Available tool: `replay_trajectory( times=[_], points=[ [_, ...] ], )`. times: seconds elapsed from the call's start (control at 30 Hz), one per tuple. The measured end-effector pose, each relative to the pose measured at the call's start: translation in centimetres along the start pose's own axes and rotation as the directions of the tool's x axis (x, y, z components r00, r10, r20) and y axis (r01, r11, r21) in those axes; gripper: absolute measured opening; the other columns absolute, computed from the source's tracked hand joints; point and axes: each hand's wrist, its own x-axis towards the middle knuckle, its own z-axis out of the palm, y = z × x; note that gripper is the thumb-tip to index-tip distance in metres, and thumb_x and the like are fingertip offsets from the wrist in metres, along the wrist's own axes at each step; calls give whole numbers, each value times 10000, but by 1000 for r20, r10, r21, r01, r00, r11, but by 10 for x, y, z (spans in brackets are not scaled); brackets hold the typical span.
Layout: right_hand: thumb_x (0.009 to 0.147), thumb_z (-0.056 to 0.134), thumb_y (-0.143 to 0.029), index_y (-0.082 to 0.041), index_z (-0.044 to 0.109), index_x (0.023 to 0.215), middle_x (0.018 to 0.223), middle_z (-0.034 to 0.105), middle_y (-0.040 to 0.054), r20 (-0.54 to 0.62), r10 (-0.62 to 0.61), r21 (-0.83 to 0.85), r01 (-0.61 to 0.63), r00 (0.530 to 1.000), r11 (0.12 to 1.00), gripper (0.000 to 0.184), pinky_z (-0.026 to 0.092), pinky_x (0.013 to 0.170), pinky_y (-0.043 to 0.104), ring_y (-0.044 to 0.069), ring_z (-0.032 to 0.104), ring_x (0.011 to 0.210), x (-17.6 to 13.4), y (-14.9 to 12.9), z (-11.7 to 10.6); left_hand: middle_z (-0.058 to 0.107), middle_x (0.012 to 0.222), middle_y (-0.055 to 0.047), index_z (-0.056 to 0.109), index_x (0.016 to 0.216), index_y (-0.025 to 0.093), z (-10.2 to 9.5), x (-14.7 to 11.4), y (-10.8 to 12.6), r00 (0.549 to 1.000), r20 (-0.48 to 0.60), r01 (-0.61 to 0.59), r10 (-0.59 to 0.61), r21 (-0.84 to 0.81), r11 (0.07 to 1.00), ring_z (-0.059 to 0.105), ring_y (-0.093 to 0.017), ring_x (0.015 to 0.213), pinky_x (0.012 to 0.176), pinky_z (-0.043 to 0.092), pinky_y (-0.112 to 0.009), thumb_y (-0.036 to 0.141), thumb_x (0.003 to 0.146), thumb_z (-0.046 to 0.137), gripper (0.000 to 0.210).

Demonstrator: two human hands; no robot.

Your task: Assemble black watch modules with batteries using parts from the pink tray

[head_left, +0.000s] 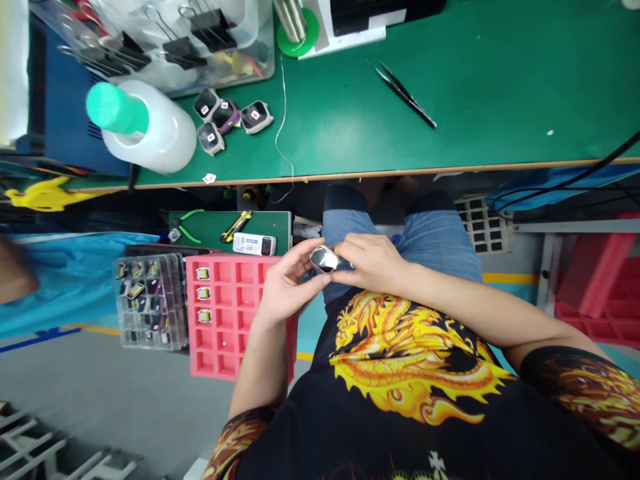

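A small smartwatch case (325, 259) with a dark, shiny face is held over my lap, just in front of my shirt. My left hand (287, 283) pinches its left side between thumb and fingers. From the other side, the bent fingers of my right hand (373, 260) close on its right edge; the fingertips are partly hidden. Left of my hands lies a pink foam tray (230, 257) with square pockets, several small watch parts sitting in its left column. On the green bench, several watch cases (256, 117) with stickers are grouped together.
Tweezers (407, 97) lie on the green bench (480, 80). A white bottle (150, 130) with a green cap stands near the bench's edge. A clear compartment box (150, 300), a utility knife (237, 227) and green-handled pliers (190, 227) are at left. Another person's arm (15, 270) shows at far left.
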Motion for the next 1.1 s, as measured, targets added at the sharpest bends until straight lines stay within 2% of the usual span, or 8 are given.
replay_trajectory(
  times=[0.1, 0.23, 0.43, 0.6, 0.73, 0.83, 0.93, 1.1],
  points=[
    [1079, 617, -624, -182, 705, 959, 842, 678, 53, -42, -102, -94, 98, 994, 991, 466, 379, 661, 352, 194, 609, 752, -1, 1, -2, 767, 1356, -111, 699, 1470, 267, 4, -1, 2, 1000, -3, 7, -7, 0, 1000, 743, -245, 1256, 1093, 636, -370, 218, 840, 934, 675],
    [1111, 520, -651, -192, 722, 945, 786, 634, 55, 20, -124, -153, 126, 992, 980, 529, 371, 656, 363, 201, 583, 747, -1, 0, -5, 767, 1341, -108, 702, 1466, 269, 7, -1, 3, 1000, -4, 8, -8, 19, 1000, 750, -241, 1230, 1068, 650, -369, 225, 843, 931, 665],
    [1123, 522, -606, -194, 711, 924, 790, 619, 52, -30, -198, -198, 189, 980, 962, 495, 380, 655, 375, 199, 569, 749, -3, 0, -4, 719, 1414, -117, 699, 1465, 281, 11, -2, 2, 999, 7, 38, -39, 13, 999, 719, -268, 1308, 1118, 624, -396, 229, 852, 921, 655],
    [1096, 579, -610, -202, 704, 935, 815, 647, 53, 27, -106, -90, 108, 994, 990, 456, 380, 659, 360, 199, 586, 762, -2, 1, -1, 691, 1404, -108, 719, 1439, 284, 14, -4, 3, 998, -46, 45, -41, 97, 994, 727, -248, 1219, 1039, 643, -368, 244, 863, 905, 607],
    [983, 779, -482, -201, 691, 1033, 872, 683, 25, 83, 46, 160, -59, 995, 985, 299, 404, 694, 317, 179, 610, 776, 1, -1, 1, 666, 1389, -95, 726, 1433, 305, 12, -3, 4, 998, -70, 3, 9, 167, 986, 703, -220, 1136, 916, 644, -327, 244, 869, 885, 589],
    [865, 896, -384, -208, 696, 1084, 805, 630, -45, 169, 131, 410, -190, 977, 892, 346, 398, 691, 279, 138, 581, 719, 4, -3, 0, 658, 1371, -91, 722, 1434, 311, 9, -2, 6, 995, -91, -31, 52, 216, 976, 683, -224, 1167, 921, 628, -327, 218, 877, 861, 582],
    [901, 852, -384, -210, 735, 1108, 718, 552, -78, 247, 191, 608, -305, 950, 733, 295, 377, 656, 261, 113, 514, 651, 6, -4, -4, 658, 1361, -99, 724, 1420, 302, 7, -1, 9, 991, -98, -58, 90, 293, 954, 680, -243, 1192, 943, 626, -357, 207, 892, 829, 547],
    [963, 742, -380, -194, 793, 1039, 717, 562, -49, 306, 284, 720, -416, 909, 556, 208, 353, 631, 264, 115, 463, 650, 10, -4, -5, 679, 1308, -92, 713, 1423, 316, 8, 0, 14, 987, -72, -109, 146, 374, 921, 676, -258, 1187, 981, 623, -407, 210, 891, 824, 553]
  ],
)
